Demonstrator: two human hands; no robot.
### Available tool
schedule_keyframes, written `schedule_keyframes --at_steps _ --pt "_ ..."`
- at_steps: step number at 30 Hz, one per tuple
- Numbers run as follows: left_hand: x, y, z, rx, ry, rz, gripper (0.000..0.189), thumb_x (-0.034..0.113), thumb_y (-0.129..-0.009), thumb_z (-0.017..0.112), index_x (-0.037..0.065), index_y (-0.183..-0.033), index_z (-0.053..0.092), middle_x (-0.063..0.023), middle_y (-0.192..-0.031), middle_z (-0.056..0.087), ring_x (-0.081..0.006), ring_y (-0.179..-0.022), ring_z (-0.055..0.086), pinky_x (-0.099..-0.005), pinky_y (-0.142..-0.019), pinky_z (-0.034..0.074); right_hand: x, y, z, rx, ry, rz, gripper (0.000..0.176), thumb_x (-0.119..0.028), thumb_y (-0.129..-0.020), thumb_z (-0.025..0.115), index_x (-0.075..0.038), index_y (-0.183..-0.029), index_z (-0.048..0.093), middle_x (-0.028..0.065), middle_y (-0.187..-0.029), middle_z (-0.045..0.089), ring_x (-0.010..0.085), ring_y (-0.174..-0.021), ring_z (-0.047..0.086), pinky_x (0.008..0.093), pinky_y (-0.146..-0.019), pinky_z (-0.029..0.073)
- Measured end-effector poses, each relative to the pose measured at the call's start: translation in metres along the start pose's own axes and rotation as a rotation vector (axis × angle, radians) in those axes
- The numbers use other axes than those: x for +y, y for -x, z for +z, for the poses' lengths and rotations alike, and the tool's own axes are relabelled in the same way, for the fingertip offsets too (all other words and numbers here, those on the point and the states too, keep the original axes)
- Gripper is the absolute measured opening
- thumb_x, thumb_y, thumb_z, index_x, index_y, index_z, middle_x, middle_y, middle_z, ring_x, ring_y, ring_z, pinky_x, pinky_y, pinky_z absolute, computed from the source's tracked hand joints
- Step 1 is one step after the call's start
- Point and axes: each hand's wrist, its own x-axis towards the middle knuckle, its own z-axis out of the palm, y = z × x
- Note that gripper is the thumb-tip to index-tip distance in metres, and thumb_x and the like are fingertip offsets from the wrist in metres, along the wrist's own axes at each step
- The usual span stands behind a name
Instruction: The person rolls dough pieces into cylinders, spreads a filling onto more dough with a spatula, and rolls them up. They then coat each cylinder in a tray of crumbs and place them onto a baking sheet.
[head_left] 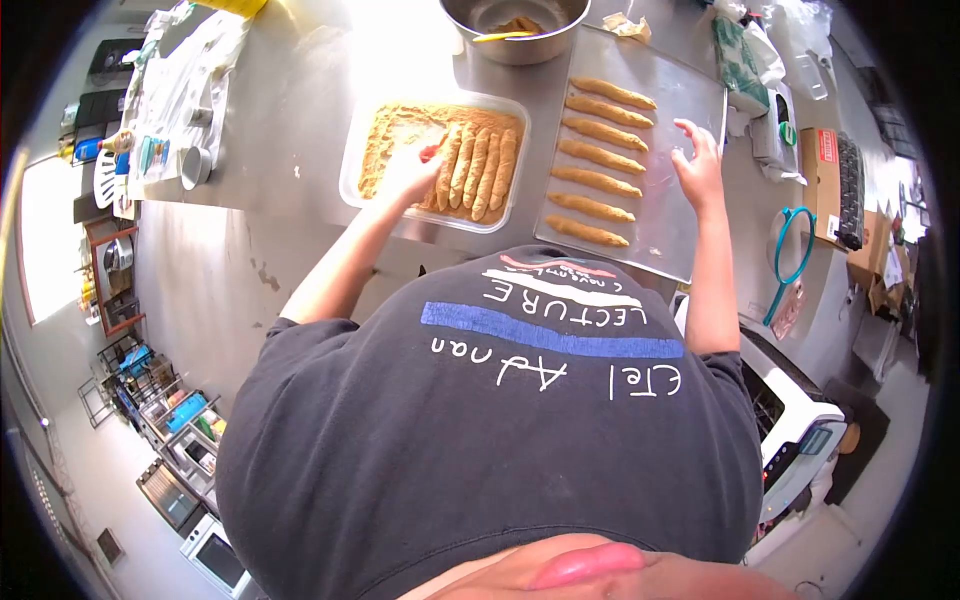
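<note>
My left hand (412,170) is over the white plastic tub (352,188), at the left end of a row of crumb-coated dough sticks (478,170). Its fingers bend down beside the nearest stick, and what they hold, if anything, is hidden. Loose tan crumbs (385,130) fill the tub's left part. Several coated dough sticks (600,155) lie in a column on the metal tray (672,90). Above that tray's right side hovers my right hand (699,160), fingers apart and holding nothing.
A metal bowl (515,48) with a yellow-handled utensil stands behind the tub and tray. Plastic bags (745,65) and a cardboard box (822,180) are at the right, near a blue-rimmed strainer (794,245). A small metal cup (196,168) sits at the left.
</note>
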Motion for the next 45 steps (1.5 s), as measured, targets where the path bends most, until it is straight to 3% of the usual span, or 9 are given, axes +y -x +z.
schedule_keyframes --at_steps 4,11,14,16,20,27,30,37,45 --pt "0.002 0.011 0.022 0.106 -0.121 0.025 0.033 0.026 -0.077 0.064 -0.001 -0.096 0.063 -0.0169 -0.085 0.067 -0.0253 -0.081 0.064 -0.0363 -0.072 0.05 -0.027 0.026 -0.001 -0.031 -0.063 0.11 0.044 -0.014 -0.073 0.06 -0.014 -0.117 0.058 0.0094 -0.112 0.058 0.0259 -0.111 0.05 0.0395 -0.102 0.031" --pt "-0.015 -0.006 0.026 -0.091 -0.014 -0.053 0.03 0.026 -0.076 0.067 0.001 -0.092 0.064 -0.0123 -0.084 0.066 -0.0212 -0.079 0.062 -0.0338 -0.073 0.049 -0.058 0.045 -0.008 -0.048 -0.114 0.052 0.043 -0.014 -0.073 0.06 -0.014 -0.116 0.059 0.0063 -0.109 0.06 0.0236 -0.107 0.053 0.0376 -0.099 0.034" --pt "-0.021 -0.007 0.018 -0.12 0.278 -0.091 0.027 0.022 -0.077 0.068 0.004 -0.097 0.063 -0.0067 -0.084 0.065 -0.0177 -0.079 0.061 -0.0313 -0.072 0.049 -0.064 0.054 -0.013 -0.044 -0.142 0.114 0.042 -0.013 -0.073 0.06 -0.013 -0.114 0.06 0.0068 -0.108 0.06 0.0228 -0.106 0.053 0.0369 -0.093 0.039" --pt "-0.02 -0.006 0.004 -0.283 0.706 -0.295 0.025 0.015 -0.083 0.066 0.007 -0.105 0.059 -0.0011 -0.089 0.063 -0.0119 -0.083 0.06 -0.0274 -0.075 0.05 -0.063 0.061 -0.015 -0.037 -0.154 0.136 0.041 -0.013 -0.073 0.06 -0.013 -0.114 0.06 0.0072 -0.108 0.06 0.0224 -0.105 0.054 0.0364 -0.09 0.041" --pt "-0.045 -0.014 -0.017 -0.581 1.183 -0.306 0.016 0.01 -0.088 0.061 0.007 -0.103 0.056 -0.0033 -0.094 0.062 -0.0129 -0.086 0.062 -0.0287 -0.079 0.053 -0.063 0.069 -0.017 -0.035 -0.145 0.187 0.041 -0.012 -0.073 0.059 -0.013 -0.113 0.061 0.0084 -0.108 0.06 0.0222 -0.102 0.055 0.0352 -0.084 0.044" --pt "-0.038 -0.014 -0.021 -0.644 1.492 -0.368 0.03 0.008 -0.088 0.06 0.003 -0.116 0.052 -0.0098 -0.102 0.063 -0.0188 -0.093 0.064 -0.0301 -0.079 0.055 -0.073 0.065 -0.008 -0.058 -0.126 0.186 0.041 -0.011 -0.073 0.058 -0.012 -0.114 0.061 0.0077 -0.109 0.06 0.0216 -0.1 0.055 0.0344 -0.084 0.044" --pt "-0.029 -0.01 -0.019 -0.515 1.154 -0.251 0.025 0.012 -0.087 0.063 0.005 -0.109 0.053 -0.0093 -0.101 0.064 -0.0141 -0.086 0.064 -0.0258 -0.07 0.054 -0.085 0.059 -0.005 -0.074 -0.167 0.186 0.041 -0.011 -0.073 0.058 -0.012 -0.114 0.061 0.007 -0.11 0.061 0.021 -0.1 0.055 0.0328 -0.084 0.044" --pt "-0.027 -0.015 -0.021 -0.49 0.956 -0.286 0.032 0.01 -0.089 0.057 0.003 -0.119 0.05 -0.0121 -0.105 0.062 -0.0188 -0.095 0.063 -0.0248 -0.072 0.054 -0.093 0.055 0.002 -0.062 -0.17 0.149 0.041 -0.009 -0.072 0.059 -0.011 -0.113 0.062 0.0063 -0.109 0.062 0.0205 -0.1 0.056 0.0321 -0.081 0.043" --pt "-0.029 -0.012 -0.035 -0.683 1.297 -0.228 0.045 0.001 -0.086 0.056 0.001 -0.127 0.04 -0.0131 -0.111 0.061 -0.0256 -0.104 0.062 -0.0278 -0.076 0.058 -0.097 0.057 0.001 -0.111 -0.182 0.215 0.041 -0.009 -0.075 0.058 -0.013 -0.116 0.059 0.0064 -0.112 0.058 0.02 -0.104 0.053 0.033 -0.087 0.043"
